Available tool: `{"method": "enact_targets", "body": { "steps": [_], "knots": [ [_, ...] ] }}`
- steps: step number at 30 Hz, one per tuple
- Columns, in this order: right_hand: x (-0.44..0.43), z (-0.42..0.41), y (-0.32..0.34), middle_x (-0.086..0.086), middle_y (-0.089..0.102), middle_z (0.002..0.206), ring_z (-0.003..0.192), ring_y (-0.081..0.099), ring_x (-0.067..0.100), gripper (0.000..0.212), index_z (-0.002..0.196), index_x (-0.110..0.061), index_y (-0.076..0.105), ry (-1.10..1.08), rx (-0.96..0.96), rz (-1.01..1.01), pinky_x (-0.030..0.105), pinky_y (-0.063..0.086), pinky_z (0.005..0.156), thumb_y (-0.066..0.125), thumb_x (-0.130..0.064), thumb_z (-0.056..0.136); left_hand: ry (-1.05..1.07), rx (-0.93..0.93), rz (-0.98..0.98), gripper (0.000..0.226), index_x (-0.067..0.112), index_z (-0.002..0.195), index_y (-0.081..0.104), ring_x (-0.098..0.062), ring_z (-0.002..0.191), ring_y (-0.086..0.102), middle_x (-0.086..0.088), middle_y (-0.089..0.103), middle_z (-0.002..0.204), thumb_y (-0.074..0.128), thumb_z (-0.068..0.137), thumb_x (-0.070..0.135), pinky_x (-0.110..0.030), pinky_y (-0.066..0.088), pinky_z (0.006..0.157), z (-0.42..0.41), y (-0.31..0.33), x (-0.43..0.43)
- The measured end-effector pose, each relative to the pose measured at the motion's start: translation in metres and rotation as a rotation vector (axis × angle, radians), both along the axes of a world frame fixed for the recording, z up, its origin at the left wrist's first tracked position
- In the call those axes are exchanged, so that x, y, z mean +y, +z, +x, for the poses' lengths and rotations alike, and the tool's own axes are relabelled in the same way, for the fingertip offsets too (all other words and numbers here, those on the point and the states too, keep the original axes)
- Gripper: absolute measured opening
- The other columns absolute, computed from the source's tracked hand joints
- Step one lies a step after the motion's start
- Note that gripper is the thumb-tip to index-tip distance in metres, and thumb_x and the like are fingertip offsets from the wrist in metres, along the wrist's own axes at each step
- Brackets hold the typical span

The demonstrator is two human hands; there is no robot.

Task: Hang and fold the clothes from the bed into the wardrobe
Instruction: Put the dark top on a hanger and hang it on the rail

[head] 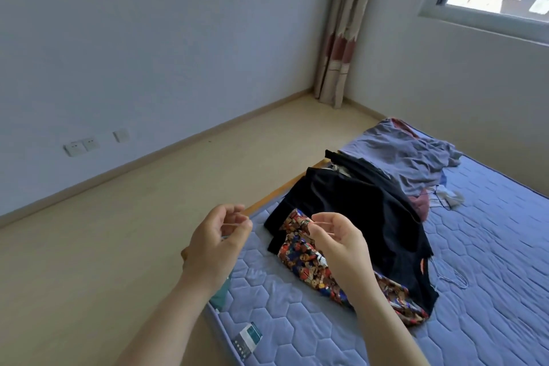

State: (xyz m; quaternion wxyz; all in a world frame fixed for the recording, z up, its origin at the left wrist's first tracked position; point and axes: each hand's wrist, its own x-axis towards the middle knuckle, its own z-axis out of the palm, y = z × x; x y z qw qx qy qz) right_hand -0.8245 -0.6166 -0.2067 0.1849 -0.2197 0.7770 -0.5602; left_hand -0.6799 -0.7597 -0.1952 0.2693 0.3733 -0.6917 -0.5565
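**Clothes heaped on bed, hands poised empty**

Clothes (361,218) lie in a loose pile near the bed's (490,246) left edge. A print piece (300,258) is nearest, partly tucked under a black piece (356,211). A lilac piece (410,154) is crumpled farther back, and something maroon (420,205) peeks out between them. The wardrobe is not in view.

Both hands hover over the near end of the pile with fingers loosely curled, and neither grips anything. The right hand (338,244) is above the print piece, its fingertips close to the top edge. Whether they touch the cloth is unclear. The left hand (218,244) hangs over the bed's edge, apart from the fabric.

The step in hand looks like picking the first garment. It is probably best to lift the black piece off first, since dragging the print piece from under it would tumble the pile. Pinch at a seam or waistband with both hands well apart, so the cloth hangs flat and its shape shows. A thin cord (451,279) trails beside the pile and could snag.
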Motion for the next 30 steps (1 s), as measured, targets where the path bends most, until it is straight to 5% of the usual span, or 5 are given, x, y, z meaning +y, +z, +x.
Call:
{"method": "enact_targets", "body": {
  "steps": [7, 13, 19, 30],
  "knots": [
    [-0.072, -0.009, -0.011, -0.009, 0.071, 0.089, 0.081, 0.067, 0.004, 0.011, 0.098, -0.027, 0.066, -0.077, -0.008, 0.064, 0.020, 0.055, 0.067, 0.064, -0.019, 0.090, -0.060, -0.014, 0.018, 0.016, 0.027, 0.101, 0.064, -0.009, 0.086, 0.066, 0.004, 0.069, 0.093, 0.066, 0.089, 0.017, -0.033, 0.056, 0.084, -0.018, -0.013, -0.085],
    [-0.189, 0.024, -0.023, -0.008, 0.070, 0.089, 0.071, 0.063, -0.008, 0.012, 0.100, -0.022, 0.066, -0.136, -0.015, 0.076, 0.008, 0.046, 0.056, 0.063, -0.015, 0.091, -0.122, -0.006, 0.035, 0.015, 0.024, 0.100, 0.064, -0.016, 0.085, 0.066, 0.002, 0.069, 0.092, 0.066, 0.089, 0.015, -0.035, 0.056, 0.081, 0.008, -0.018, -0.208],
    [-0.298, 0.062, -0.019, -0.010, 0.070, 0.093, 0.080, 0.065, -0.003, 0.011, 0.098, -0.027, 0.065, -0.184, -0.036, 0.086, 0.012, 0.051, 0.067, 0.065, -0.020, 0.091, -0.215, -0.025, -0.024, 0.013, 0.026, 0.099, 0.064, -0.002, 0.079, 0.064, 0.008, 0.069, 0.090, 0.067, 0.088, 0.019, -0.011, 0.048, 0.066, 0.028, -0.007, -0.328],
    [-0.404, 0.026, -0.032, -0.008, 0.070, 0.092, 0.082, 0.066, 0.002, 0.011, 0.097, -0.025, 0.065, -0.351, -0.028, 0.101, 0.011, 0.048, 0.066, 0.064, -0.017, 0.090, -0.416, -0.035, -0.084, 0.015, 0.021, 0.103, 0.064, 0.001, 0.078, 0.061, 0.006, 0.068, 0.091, 0.066, 0.089, 0.016, -0.004, 0.045, 0.064, -0.036, -0.011, -0.449]
  ]
}}
